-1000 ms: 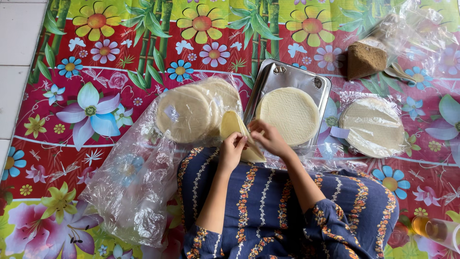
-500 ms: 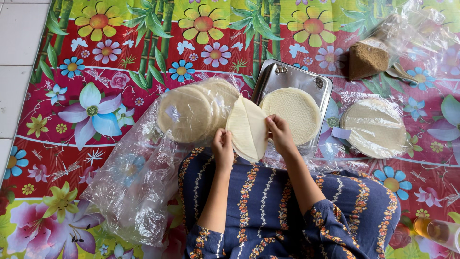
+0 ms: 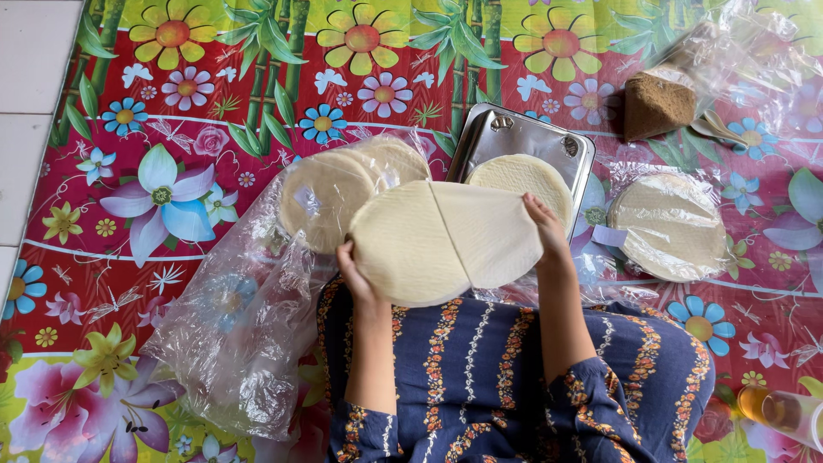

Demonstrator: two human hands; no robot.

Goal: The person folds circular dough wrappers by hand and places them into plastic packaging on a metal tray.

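Note:
Both my hands hold up a thin, pale round wrapper sheet (image 3: 446,242) with a crease down its middle, spread nearly flat above my lap. My left hand (image 3: 358,283) grips its lower left edge and my right hand (image 3: 546,230) grips its right edge. Behind it, a metal tray (image 3: 506,137) holds another round sheet (image 3: 523,176). A stack of wrappers (image 3: 339,193) lies in an open clear plastic bag (image 3: 249,317) to the left. My lap is covered by dark blue patterned cloth.
A second wrapped stack of round sheets (image 3: 670,225) lies at the right. A clear bag of brown powder (image 3: 660,103) with spoons sits at the upper right. A plastic bottle (image 3: 784,411) lies at the lower right. A floral mat (image 3: 171,129) covers the floor; white tiles border it at the left.
The wrapper was folded small between my hands a second ago. It has been opened out into a nearly full round sheet and lifted, with my hands moving apart.

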